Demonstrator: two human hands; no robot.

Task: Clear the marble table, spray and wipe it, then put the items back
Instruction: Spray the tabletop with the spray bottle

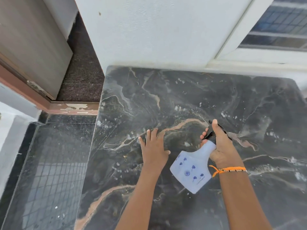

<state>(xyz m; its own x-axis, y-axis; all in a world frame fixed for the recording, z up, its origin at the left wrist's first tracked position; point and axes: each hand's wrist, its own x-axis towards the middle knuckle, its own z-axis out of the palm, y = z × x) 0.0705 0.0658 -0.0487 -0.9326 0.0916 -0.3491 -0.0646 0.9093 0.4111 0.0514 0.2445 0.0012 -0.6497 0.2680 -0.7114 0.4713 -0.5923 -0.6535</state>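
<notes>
The table (182,97) looks cleared and speckled with spray, the right hand (221,146) gripping the bottle (191,168) above it, the left hand (154,146) spread flat on the marble; wiping and restocking remain.

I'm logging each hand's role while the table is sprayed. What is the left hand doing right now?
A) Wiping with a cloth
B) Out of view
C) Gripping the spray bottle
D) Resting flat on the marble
D: the left hand lies open, fingers spread, on the marble table, holding nothing.
</notes>
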